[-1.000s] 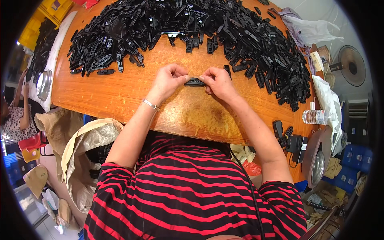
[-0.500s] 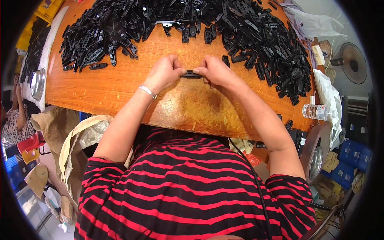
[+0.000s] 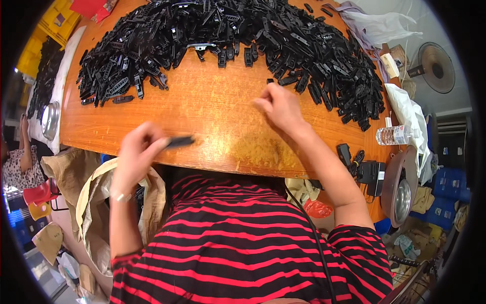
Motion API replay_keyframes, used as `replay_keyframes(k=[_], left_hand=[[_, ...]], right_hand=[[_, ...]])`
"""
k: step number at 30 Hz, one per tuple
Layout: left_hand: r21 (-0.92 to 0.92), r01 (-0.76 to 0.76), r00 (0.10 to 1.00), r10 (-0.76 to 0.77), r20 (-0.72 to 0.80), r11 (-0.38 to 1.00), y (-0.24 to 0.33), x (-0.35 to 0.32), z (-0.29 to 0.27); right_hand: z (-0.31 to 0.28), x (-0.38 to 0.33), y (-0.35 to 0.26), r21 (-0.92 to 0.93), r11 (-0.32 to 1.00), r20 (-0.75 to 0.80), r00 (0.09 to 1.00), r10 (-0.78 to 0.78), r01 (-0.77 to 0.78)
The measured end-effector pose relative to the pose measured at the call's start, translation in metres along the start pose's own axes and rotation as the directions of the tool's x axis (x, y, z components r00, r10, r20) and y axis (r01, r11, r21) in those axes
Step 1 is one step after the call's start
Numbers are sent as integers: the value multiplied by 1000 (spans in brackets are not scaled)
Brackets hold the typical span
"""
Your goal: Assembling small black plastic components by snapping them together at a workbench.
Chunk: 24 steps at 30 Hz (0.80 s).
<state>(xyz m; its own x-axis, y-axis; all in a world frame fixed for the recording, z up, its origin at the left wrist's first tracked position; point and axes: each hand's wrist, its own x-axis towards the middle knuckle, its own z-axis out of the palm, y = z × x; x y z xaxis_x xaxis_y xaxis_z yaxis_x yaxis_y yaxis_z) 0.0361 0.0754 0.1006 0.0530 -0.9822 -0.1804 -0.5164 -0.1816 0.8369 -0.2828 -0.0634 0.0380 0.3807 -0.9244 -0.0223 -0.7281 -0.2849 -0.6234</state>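
A small, long black plastic part (image 3: pixel 180 141) is pinched by one end between the thumb and fingers of my left hand (image 3: pixel 137 152). That hand is smeared by motion over the table's near left edge, beside an open sack (image 3: pixel 96 195). My right hand (image 3: pixel 283 109) is over the table at the right of the middle, thumb apart from its curled fingers and nothing visible between them. Just past its fingertips lies a loose black part (image 3: pixel 270 81). A wide heap of similar black plastic parts (image 3: pixel 212 25) curves across the far side of the table.
The wooden table (image 3: pixel 202 106) has a worn front edge. On its right stand a plastic bottle (image 3: pixel 394 136), a black adapter with coiled cable (image 3: pixel 372 177) and a round-rimmed dish (image 3: pixel 402 200). Behind them is a fan (image 3: pixel 434 66). Far left, another person's arm (image 3: pixel 25 147) shows.
Both hands held the black part together over the table's middle. My left hand has carried it left and nearer to me, above the sack's side. My right hand has let go and shifted slightly right.
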Motion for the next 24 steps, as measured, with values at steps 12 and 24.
replay_keyframes(k=[12,24], left_hand=[[371,-36,989,87,-123,928,-2,-57,-52],[654,-408,685,687,-242,637,-7,206,98]], right_hand=[[11,8,11,-135,983,-199,968,-149,124],[39,-3,-8,-105,974,-248,943,-222,201]])
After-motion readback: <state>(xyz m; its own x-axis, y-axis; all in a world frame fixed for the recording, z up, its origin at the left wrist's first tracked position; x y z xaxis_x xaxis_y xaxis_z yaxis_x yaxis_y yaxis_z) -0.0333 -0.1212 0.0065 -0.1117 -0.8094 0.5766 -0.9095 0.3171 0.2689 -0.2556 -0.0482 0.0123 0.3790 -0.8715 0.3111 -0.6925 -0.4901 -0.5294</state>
